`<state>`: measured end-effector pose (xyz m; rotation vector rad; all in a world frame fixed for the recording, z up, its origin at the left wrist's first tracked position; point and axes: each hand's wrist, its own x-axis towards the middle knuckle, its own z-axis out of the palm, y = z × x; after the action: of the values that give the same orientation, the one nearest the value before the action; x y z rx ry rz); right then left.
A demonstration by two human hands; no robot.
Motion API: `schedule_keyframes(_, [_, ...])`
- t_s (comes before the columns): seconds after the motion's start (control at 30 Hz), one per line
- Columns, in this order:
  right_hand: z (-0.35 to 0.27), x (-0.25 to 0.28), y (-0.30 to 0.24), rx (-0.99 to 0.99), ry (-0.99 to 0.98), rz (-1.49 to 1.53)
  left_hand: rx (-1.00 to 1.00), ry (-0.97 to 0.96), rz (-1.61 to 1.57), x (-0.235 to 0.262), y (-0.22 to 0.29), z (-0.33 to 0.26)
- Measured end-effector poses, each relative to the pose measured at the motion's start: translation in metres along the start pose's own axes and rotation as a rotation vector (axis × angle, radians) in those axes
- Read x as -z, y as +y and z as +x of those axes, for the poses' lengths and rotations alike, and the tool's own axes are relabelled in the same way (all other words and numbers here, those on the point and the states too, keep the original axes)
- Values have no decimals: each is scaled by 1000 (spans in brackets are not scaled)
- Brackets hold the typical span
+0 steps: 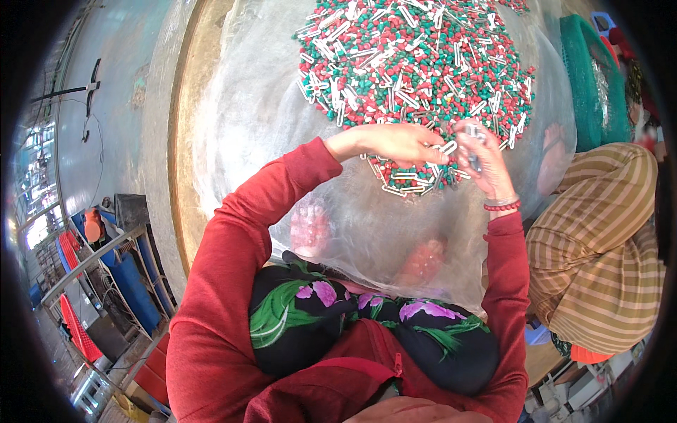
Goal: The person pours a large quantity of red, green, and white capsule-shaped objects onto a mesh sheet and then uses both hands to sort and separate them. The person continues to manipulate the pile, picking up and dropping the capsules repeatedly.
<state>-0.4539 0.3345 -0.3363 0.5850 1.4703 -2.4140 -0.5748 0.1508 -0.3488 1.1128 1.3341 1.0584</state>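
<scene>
Pile of small red, green and white pieces spread on clear plastic sheet; at its near edge, left hand lies palm-down, fingers together over loose white clips, while right hand pinches a small white piece upright. Looks like sorting or assembling mid-pick; next pick likely wants a fine fingertip grip. Left of the pile the sheet offers room; right of it, a seated person in striped clothing crowds close

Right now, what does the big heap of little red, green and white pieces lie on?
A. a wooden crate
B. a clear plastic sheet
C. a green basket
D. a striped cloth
B: the heap of small pieces is spread on a clear plastic sheet, and both hands, left hand and right hand, work at its near edge.
</scene>
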Motion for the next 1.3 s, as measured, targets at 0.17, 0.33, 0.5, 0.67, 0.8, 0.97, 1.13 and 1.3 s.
schedule_keyframes(0.17, [-25, 55, 9, -96, 121, -276, 29, -203, -933, 13, 4, -25])
schedule_keyframes(0.33, [-20, 76, 82, 98, 178, -1268, 167, -92, -570, 4, -3, -17])
schedule_keyframes(0.5, [-2, 77, 100, 9, 267, -875, 140, 31, 838, -44, -49, 5])
schedule_keyframes(0.67, [-20, 41, 28, 25, -151, 264, 12, 16, 1137, -71, -108, 6])
schedule_keyframes(0.8, [-35, 36, 28, -51, -134, 109, 196, 19, 758, -52, -87, 8])
schedule_keyframes(0.97, [-23, 58, 114, -43, 201, -901, 327, -66, -263, -28, -76, -11])
schedule_keyframes(1.13, [-5, 33, 129, -6, 302, -1362, 213, -149, -202, -66, -83, -15])
schedule_keyframes(1.3, [1, 35, 103, -155, 131, -520, 26, 18, 946, -108, -82, -7])
